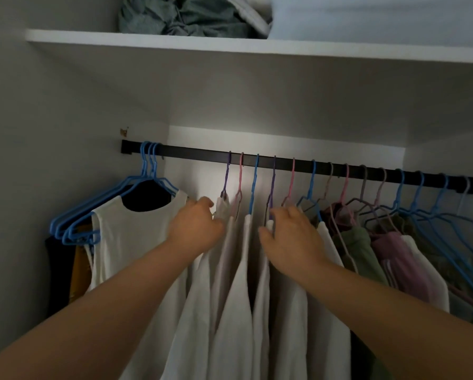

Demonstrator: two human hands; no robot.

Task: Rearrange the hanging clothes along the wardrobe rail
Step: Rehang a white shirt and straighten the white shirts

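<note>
White board makes up the wardrobe, and its shelf runs across the twelve o'clock edge of the view with crumpled grey-green cloth heaped on it. Below it the black rail spans from nine o'clock toward three, sloping slightly down to the right. The hanging clothes occupy everything from the centre to six o'clock: pale white garments in the middle, a white sleeveless top at about nine o'clock on a cluster of blue hangers bunched at the rail's left end, and green and mauve pieces packed toward three o'clock. A bare gap of rail lies between the blue cluster and the purple hanger. The left hand is clenched round the shoulder of the leftmost pale garment just under that purple hook. The right hand has its fingers curled onto the top of a garment under a second purple hanger, though what exactly it grips is hidden. The risk, as I judge it, is in sliding by the fabric: a pull low on the cloth could tip a hanger, slip a shoulder off it, or unhook it from the rail. The crowded hooks at three o'clock could also snag one another.
</note>
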